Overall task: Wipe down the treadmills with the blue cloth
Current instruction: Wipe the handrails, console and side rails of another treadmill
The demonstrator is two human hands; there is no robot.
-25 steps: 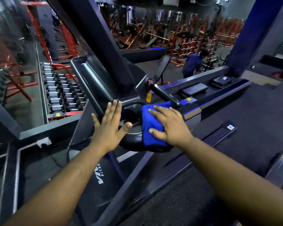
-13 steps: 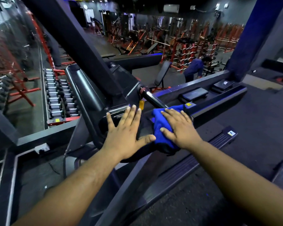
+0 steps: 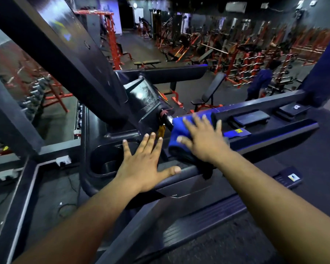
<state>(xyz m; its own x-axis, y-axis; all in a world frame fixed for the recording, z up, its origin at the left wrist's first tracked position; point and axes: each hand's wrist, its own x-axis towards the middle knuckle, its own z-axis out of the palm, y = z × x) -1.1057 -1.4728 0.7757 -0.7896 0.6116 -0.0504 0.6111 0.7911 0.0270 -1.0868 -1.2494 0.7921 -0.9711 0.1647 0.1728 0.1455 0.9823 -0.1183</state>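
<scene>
A black treadmill console with a round cup holder fills the middle of the head view, under a slanted black upright. My right hand lies flat with spread fingers on the blue cloth, pressing it onto the console top beside a black handle bar. My left hand rests flat on the console's near edge, fingers straight and thumb out, just left of the cloth. The treadmill's dark screen shows behind the hands.
A second treadmill's console stretches to the right. A glass wall stands at left with dumbbell racks behind it. Red gym machines and benches fill the hall, where a person in blue bends over. Dark floor and a treadmill side rail lie below.
The right hand has slid the blue cloth forward and rightwards along the console top. The left hand has shifted right along the near edge. The view has tilted up.
</scene>
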